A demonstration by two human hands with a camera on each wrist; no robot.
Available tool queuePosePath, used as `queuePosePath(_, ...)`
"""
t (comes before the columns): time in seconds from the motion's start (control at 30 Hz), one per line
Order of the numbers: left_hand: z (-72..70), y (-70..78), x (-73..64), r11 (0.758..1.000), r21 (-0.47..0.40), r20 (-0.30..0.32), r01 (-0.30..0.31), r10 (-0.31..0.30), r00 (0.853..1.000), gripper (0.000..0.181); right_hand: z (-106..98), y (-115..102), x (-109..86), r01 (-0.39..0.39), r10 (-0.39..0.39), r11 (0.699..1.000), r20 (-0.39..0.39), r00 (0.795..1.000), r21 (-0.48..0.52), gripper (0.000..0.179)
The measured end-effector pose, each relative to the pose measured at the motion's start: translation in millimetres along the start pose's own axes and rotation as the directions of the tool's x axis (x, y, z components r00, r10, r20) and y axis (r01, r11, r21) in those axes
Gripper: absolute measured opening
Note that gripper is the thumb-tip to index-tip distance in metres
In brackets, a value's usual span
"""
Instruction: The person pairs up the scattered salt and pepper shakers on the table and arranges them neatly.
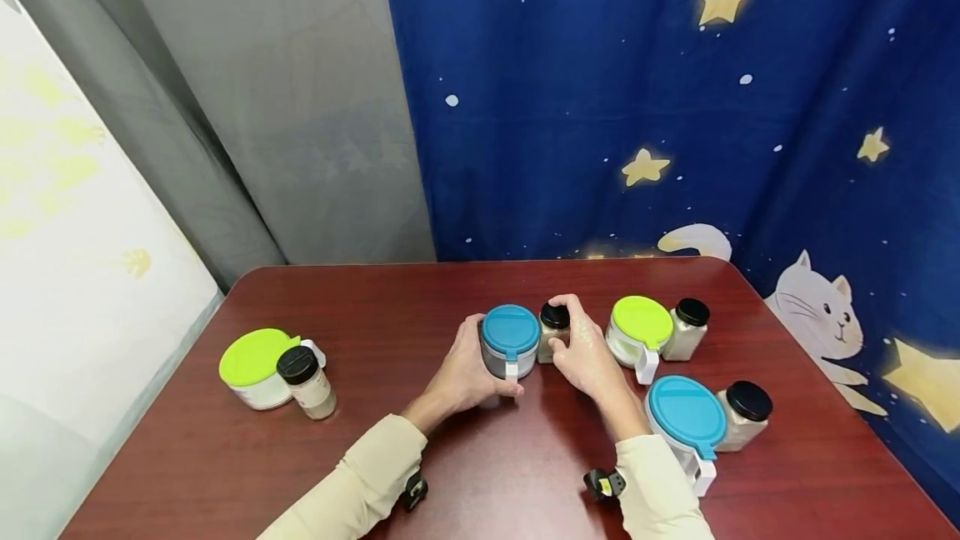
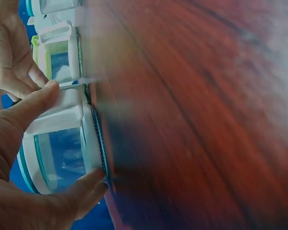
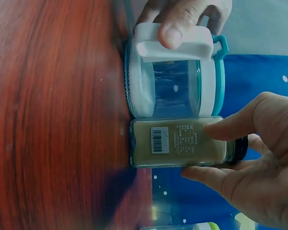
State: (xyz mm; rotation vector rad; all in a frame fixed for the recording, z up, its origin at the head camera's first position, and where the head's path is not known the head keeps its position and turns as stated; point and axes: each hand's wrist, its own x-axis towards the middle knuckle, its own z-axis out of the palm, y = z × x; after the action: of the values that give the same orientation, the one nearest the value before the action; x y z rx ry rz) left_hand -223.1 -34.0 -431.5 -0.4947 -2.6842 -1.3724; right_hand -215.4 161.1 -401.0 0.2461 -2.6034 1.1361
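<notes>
My left hand [image 1: 467, 369] curls round a round clear jar with a flat blue lid and a white handle [image 1: 511, 340], upright near the middle of a glossy red-brown wooden table [image 1: 487, 477], its handle facing me and my thumb at the handle. Just to its right, my right hand [image 1: 587, 354] grips a squared clear glass jar with a black lid and a printed barcode label [image 3: 180, 143], my thumb and fingers set on opposite sides; the two containers stand side by side, close together.

Farther right, a round clear jar with a lime-green lid and white handle [image 1: 641, 323] stands beside a second squared black-lidded jar [image 1: 686, 329]. Nearer me, by my right forearm, another blue-lidded, white-handled jar [image 1: 686, 413] stands next to a third squared black-lidded jar [image 1: 742, 417].

Well apart on the left, a second lime-green-lidded jar [image 1: 257, 363] sits behind a slim black-capped jar with pale contents [image 1: 307, 382].

Cream sleeves [image 1: 382, 461] cover my forearms. Beyond the table hang a plain grey curtain [image 1: 300, 107] and a deep-blue one patterned with yellow stars and a white cat [image 1: 562, 107].
</notes>
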Motion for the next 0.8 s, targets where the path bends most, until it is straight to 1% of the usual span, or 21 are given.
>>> queuePosePath(0.17,8.3,4.1,4.2,1.000,-0.005,-0.003,0.013,-0.013,1.000,0.108,-2.2,0.2,0.6,-0.028,0.029,0.998,0.012,1.000,-0.060,0.054)
queuePosePath(0.27,11.6,5.5,6.3,1.000,-0.008,-0.004,0.013,-0.013,1.000,0.108,-4.4,1.6,0.2,-0.053,0.053,0.996,0.002,0.999,-0.069,0.053)
queuePosePath(0.33,12.5,6.9,6.1,1.000,-0.001,-0.002,0.020,-0.020,1.000,0.110,-5.1,2.4,0.0,-0.057,0.057,0.997,0.000,0.998,-0.056,0.057)
queuePosePath(0.43,10.5,10.4,1.9,0.996,0.051,-0.006,0.067,-0.067,0.998,0.124,-5.3,0.4,0.5,-0.020,0.019,0.998,-0.024,1.000,-0.053,0.067)
queuePosePath(0.5,6.6,15.2,-2.0,0.991,0.096,-0.007,0.098,-0.097,0.995,0.134,-6.0,-3.9,0.7,0.023,-0.028,0.998,-0.080,0.996,-0.057,0.071)
queuePosePath(0.57,0.2,20.9,-7.6,0.984,0.145,0.002,0.105,-0.107,0.994,0.139,-7.2,-10.5,0.4,0.081,-0.089,0.995,-0.158,0.983,-0.059,0.070)
queuePosePath(0.63,-9.0,28.0,-14.5,0.983,0.167,0.010,0.079,-0.081,0.997,0.136,-8.4,-19.5,-0.8,0.140,-0.145,0.989,-0.236,0.961,-0.040,0.064)
queuePosePath(0.7,-20.7,35.1,-23.4,0.982,0.185,0.008,0.025,-0.027,1.000,0.129,-9.4,-30.3,-2.4,0.208,-0.200,0.978,-0.285,0.937,-0.001,0.058)
queuePosePath(0.77,-35.3,40.9,-33.4,0.978,0.204,-0.024,-0.052,0.058,0.998,0.117,-9.3,-43.1,-3.9,0.284,-0.258,0.958,-0.297,0.919,0.047,0.054)
queuePosePath(0.8,-43.9,43.2,-38.8,0.972,0.213,-0.046,-0.101,0.113,0.992,0.110,-8.5,-49.9,-4.7,0.314,-0.285,0.948,-0.289,0.914,0.059,0.050)
